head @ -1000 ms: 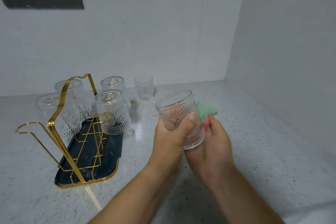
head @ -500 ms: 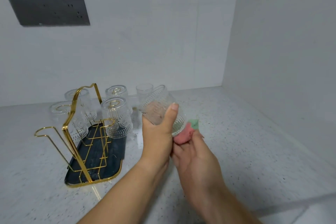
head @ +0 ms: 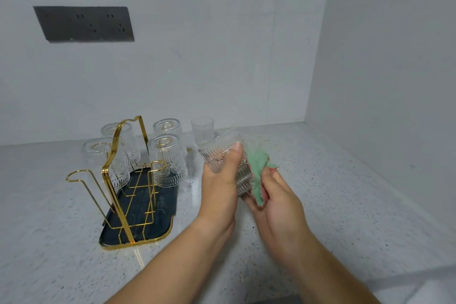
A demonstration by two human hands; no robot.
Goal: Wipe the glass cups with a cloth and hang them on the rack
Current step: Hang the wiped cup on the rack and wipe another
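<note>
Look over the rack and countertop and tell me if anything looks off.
Nothing looks spilled or broken. Four glass cups hang inverted on the gold rack; one clear cup stands upright on the countertop behind it, not hung. The cup being wiped is merely tilted.

Left hand (head: 220, 180) grips a tilted glass cup (head: 222, 153); right hand (head: 278, 202) presses green cloth (head: 256, 168) against it.

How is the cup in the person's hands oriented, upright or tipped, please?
Tipped: the cup slants in the left hand, against the green cloth.
</note>
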